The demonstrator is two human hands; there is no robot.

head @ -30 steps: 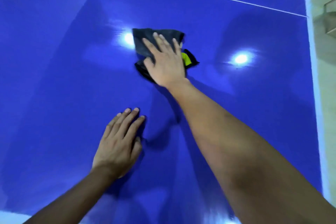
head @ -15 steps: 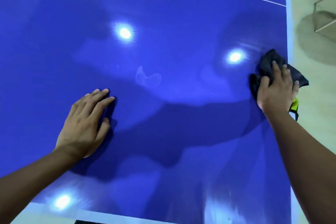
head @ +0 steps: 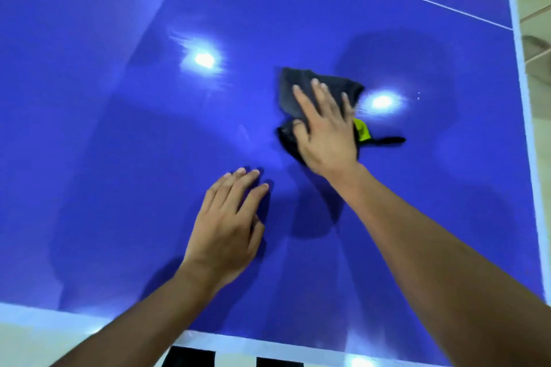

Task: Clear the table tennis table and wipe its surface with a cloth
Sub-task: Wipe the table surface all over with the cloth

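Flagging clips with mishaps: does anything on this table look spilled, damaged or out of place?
Nothing stands out. The right hand presses flat on the dark cloth, bunched, with a thin tail trailing right; the left hand rests flat on the blue table. No spill or damage shows, only lamp glare.

2 bare forearms (head: 417, 232), bare L hand (head: 223, 235) & R hand (head: 325, 134), slim fingers (head: 302, 101), short nails w/ pale tips

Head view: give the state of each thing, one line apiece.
table: glossy blue, reflecting lights.
cloth: dark, bunched, lying on the table.
right hand: fingers straight, pressing the cloth.
left hand: flat on the table, holding nothing.
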